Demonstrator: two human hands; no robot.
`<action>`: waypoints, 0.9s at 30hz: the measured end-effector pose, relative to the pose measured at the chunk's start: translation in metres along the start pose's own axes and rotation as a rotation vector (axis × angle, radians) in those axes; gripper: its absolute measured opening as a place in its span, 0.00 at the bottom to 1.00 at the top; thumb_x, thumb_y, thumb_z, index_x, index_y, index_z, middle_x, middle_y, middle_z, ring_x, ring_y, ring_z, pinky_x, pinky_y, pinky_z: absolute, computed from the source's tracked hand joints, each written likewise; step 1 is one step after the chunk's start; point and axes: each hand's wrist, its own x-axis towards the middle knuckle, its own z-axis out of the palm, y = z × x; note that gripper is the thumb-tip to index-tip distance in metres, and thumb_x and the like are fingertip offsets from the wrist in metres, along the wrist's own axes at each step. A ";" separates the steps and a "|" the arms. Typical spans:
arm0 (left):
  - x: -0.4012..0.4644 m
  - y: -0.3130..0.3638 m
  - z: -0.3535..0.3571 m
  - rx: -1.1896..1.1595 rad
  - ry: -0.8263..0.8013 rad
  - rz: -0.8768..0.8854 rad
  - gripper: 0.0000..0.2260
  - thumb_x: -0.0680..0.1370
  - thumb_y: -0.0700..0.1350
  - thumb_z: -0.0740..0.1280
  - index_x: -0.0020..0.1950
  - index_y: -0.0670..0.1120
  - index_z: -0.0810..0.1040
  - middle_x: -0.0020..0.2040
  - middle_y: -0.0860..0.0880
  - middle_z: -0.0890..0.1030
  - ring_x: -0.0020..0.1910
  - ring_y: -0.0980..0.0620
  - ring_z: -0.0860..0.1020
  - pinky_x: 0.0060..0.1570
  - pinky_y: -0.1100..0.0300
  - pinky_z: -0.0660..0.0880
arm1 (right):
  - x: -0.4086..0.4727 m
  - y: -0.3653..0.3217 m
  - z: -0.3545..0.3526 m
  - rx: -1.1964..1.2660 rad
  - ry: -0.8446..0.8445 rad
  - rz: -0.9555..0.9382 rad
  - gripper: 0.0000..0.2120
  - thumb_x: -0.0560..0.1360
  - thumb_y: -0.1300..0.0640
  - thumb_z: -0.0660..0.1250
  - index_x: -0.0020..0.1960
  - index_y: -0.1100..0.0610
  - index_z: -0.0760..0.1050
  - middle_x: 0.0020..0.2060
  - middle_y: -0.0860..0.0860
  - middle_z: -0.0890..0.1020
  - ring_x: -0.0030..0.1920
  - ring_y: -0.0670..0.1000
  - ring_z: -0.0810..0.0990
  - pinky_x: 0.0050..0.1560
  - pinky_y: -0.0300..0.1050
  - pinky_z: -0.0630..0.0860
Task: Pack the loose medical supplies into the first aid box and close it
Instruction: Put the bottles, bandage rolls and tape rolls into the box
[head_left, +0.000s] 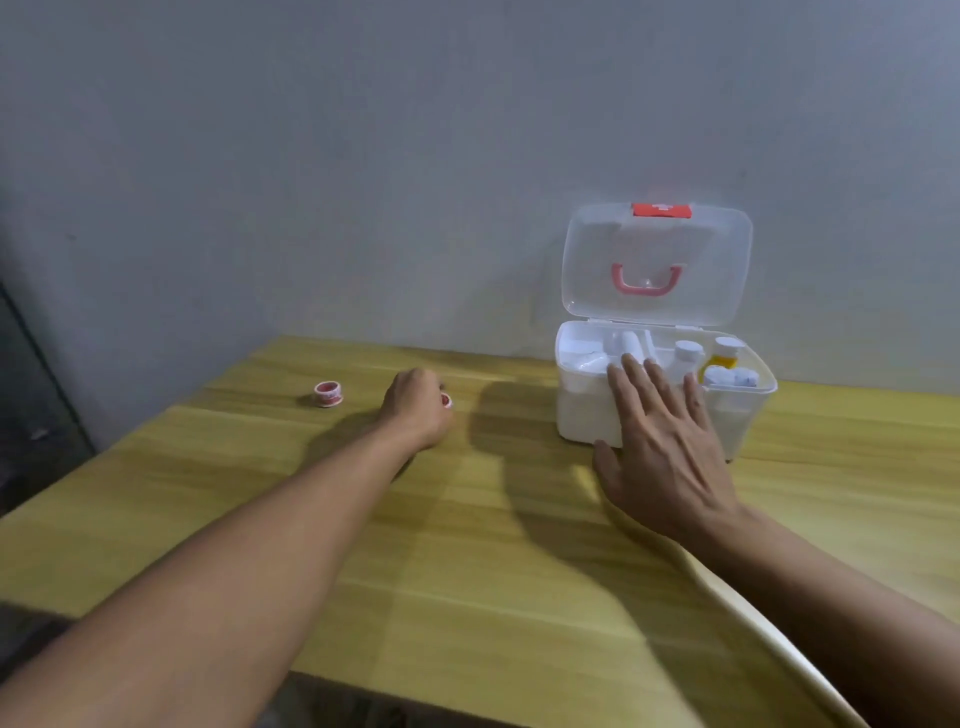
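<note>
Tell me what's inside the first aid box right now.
The open first aid box holds white bottles, a yellow bottle and white rolls. The right hand covers its front; lower contents are hidden.

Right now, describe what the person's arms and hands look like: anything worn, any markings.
Both forearms are bare as far as the frame shows: no sleeves in view. The left hand and right hand wear no gloves, and no rings, watch or bands show on the fingers or wrists. No tattoos or markings are visible, though the picture is somewhat blurred.
</note>
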 end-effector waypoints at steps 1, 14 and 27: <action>0.003 -0.009 -0.007 0.036 0.023 -0.024 0.07 0.74 0.38 0.66 0.46 0.39 0.83 0.49 0.40 0.84 0.50 0.41 0.80 0.48 0.53 0.75 | 0.000 -0.003 0.002 0.002 0.002 0.005 0.38 0.67 0.52 0.66 0.74 0.63 0.60 0.73 0.61 0.66 0.74 0.63 0.62 0.74 0.65 0.55; 0.027 -0.085 -0.040 0.017 0.009 -0.173 0.08 0.73 0.44 0.71 0.50 0.42 0.82 0.56 0.40 0.82 0.57 0.41 0.78 0.54 0.55 0.73 | -0.004 -0.002 0.007 -0.019 -0.005 0.012 0.43 0.64 0.52 0.66 0.75 0.62 0.57 0.74 0.61 0.64 0.75 0.63 0.59 0.74 0.65 0.53; 0.022 0.081 -0.041 -0.264 -0.077 0.277 0.10 0.73 0.47 0.72 0.52 0.45 0.82 0.48 0.49 0.79 0.47 0.51 0.75 0.48 0.62 0.67 | -0.024 0.033 -0.009 0.067 0.037 0.014 0.40 0.68 0.54 0.67 0.76 0.60 0.55 0.76 0.59 0.59 0.78 0.59 0.52 0.75 0.62 0.52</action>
